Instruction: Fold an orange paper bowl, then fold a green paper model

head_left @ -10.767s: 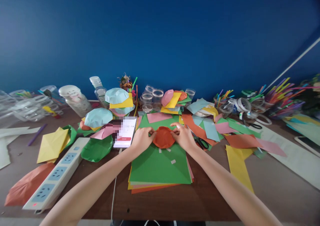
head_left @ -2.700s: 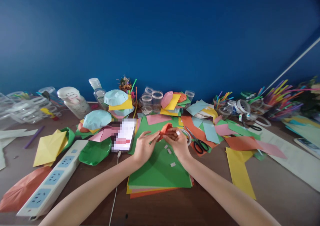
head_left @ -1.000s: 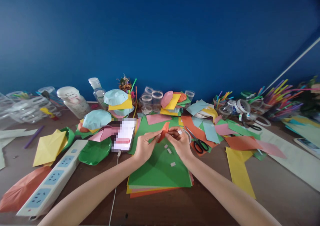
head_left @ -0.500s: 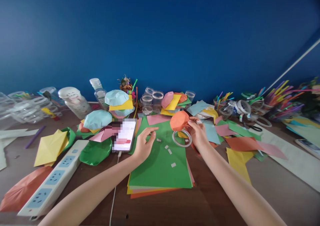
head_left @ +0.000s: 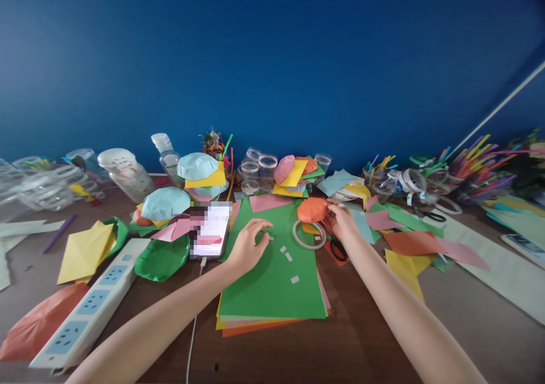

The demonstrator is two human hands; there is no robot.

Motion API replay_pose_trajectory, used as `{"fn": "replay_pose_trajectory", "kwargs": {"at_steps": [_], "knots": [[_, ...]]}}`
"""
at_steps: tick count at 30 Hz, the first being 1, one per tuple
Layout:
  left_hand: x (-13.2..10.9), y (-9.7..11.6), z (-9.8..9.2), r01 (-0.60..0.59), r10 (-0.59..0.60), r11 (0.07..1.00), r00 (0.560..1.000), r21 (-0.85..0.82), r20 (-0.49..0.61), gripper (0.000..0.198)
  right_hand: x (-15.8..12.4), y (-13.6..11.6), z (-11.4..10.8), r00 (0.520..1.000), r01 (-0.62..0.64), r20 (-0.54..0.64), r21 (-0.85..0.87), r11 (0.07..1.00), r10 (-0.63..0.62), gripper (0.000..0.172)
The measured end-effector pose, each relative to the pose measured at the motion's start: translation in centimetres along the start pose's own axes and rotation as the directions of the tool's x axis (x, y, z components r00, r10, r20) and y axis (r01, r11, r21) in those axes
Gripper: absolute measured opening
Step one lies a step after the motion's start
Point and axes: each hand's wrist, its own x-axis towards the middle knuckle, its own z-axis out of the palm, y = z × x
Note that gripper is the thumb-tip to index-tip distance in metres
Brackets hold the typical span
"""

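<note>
the orange paper dome has shifted a little right and lower since the last frame, and the right hand has gone with it. that hand's grip is closed on the dome's right edge, fingertips pinching the paper, and the dome sits over the top right of the green paper stack, just above a clear tape roll. the left hand is open, fingers spread and holding nothing, over the stack's left side, just beside a small white tape strip. three more strips lie on the stack's green top sheet, below the roll. just right of the stack, under the right hand, are black-handled scissors. just left of the stack lies a smartphone on a white cable, its screen pixelated past reading. further left of the stack, a white power strip with blue socket panels rests on the table.
</note>
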Motion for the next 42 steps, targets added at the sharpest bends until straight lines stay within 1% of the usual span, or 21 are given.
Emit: {"fn": "replay_pose_trajectory", "kwargs": {"at_steps": [2,3,4,6,8,9,10,12,14,15,17,19,22,25,29,33,35,37,39,41,42], "knots": [[-0.1,0.0,0.0,-0.004,0.004,1.000,1.000,0.002,0.010,0.024,0.5,0.0,-0.3,0.997,0.071,-0.025,-0.054,0.996,-0.073,0.019],[-0.1,0.0,0.0,-0.003,0.003,1.000,1.000,0.003,0.014,0.024,0.7,0.0,-0.5,0.989,0.132,-0.045,-0.106,0.985,-0.138,0.019],[-0.1,0.0,0.0,0.000,0.000,1.000,1.000,0.003,0.017,0.024,0.9,0.0,-0.7,0.975,0.198,-0.066,-0.163,0.967,-0.211,0.019],[-0.1,0.1,0.0,0.006,-0.006,1.000,1.000,0.008,0.022,0.024,1.2,-0.1,-1.1,0.948,0.277,-0.093,-0.226,0.934,-0.304,0.021],[-0.1,0.1,0.0,0.007,-0.008,1.000,1.000,0.019,0.025,0.024,1.1,-0.3,-1.4,0.916,0.350,-0.081,-0.316,0.882,-0.393,0.024],[-0.1,0.1,0.0,0.007,-0.007,1.000,1.000,0.024,0.026,0.025,0.9,-0.5,-1.4,0.889,0.401,-0.045,-0.400,0.824,-0.455,0.025],[-0.1,0.0,0.0,0.005,-0.006,1.000,1.000,0.029,0.026,0.025,0.7,-0.6,-1.5,0.857,0.452,0.012,-0.498,0.740,-0.515,0.027],[-0.1,0.0,0.1,0.003,-0.004,0.999,1.000,0.037,0.028,0.025,0.1,-0.8,-1.4,0.797,0.525,0.157,-0.658,0.540,-0.583,0.031],[-0.2,0.0,0.1,0.003,-0.004,0.999,1.000,0.043,0.029,0.025,-0.4,-0.9,-1.1,0.765,0.557,0.273,-0.735,0.387,-0.584,0.034],[-0.2,0.0,0.1,0.004,-0.005,0.999,1.000,0.046,0.031,0.025,-0.5,-0.8,-1.0,0.759,0.565,0.317,-0.755,0.333,-0.569,0.035],[-0.2,0.1,0.1,0.007,-0.008,0.999,0.999,0.052,0.034,0.026,-0.7,-0.6,-0.9,0.768,0.567,0.384,-0.780,0.265,-0.512,0.036],[-0.2,0.3,0.0,0.007,-0.009,0.998,0.999,0.061,0.039,0.027,-0.7,-0.4,-0.8,0.792,0.556,0.426,-0.800,0.225,-0.438,0.038],[-0.3,0.3,0.0,0.001,-0.004,0.997,0.999,0.075,0.042,0.028,-0.8,-0.2,-0.8,0.805,0.557,0.465,-0.807,0.197,-0.369,0.041],[-0.3,0.3,0.1,-0.009,0.005,0.996,0.999,0.085,0.047,0.028,-1.0,-0.2,-0.6,0.786,0.592,0.508,-0.783,0.192,-0.351,0.041],[-0.4,0.3,0.2,-0.016,0.010,0.994,0.998,0.110,0.056,0.027,-1.2,0.0,-0.2,0.776,0.620,0.546,-0.753,0.221,-0.317,0.041],[-0.2,0.2,-0.3,-0.056,0.035,0.975,0.994,0.214,0.103,0.028,-1.5,-0.1,0.2,0.750,0.649,0.566,-0.731,0.211,-0.343,0.038],[0.0,-0.1,-1.1,-0.101,0.049,0.951,0.982,0.291,0.182,0.040,-2.1,-0.3,0.6,0.723,0.671,0.577,-0.716,0.190,-0.381,0.034],[0.2,-0.6,-2.0,-0.144,0.032,0.928,0.950,0.345,0.312,0.066,-3.2,-0.6,1.2,0.707,0.693,0.600,-0.693,0.199,-0.375,0.027],[0.4,-1.2,-2.7,-0.197,0.009,0.909,0.890,0.366,0.457,0.092,-4.7,-0.6,2.0,0.694,0.720,0.659,-0.637,0.275,-0.289,0.022],[0.4,-1.6,-3.0,-0.216,-0.017,0.900,0.851,0.380,0.526,0.101,-6.3,-0.4,2.9,0.646,0.754,0.738,-0.577,0.314,-0.195,0.022],[0.4,-1.8,-3.1,-0.217,-0.026,0.896,0.845,0.386,0.535,0.102,-7.1,-0.2,3.4,0.615,0.775,0.774,-0.558,0.296,-0.151,0.022]]}}
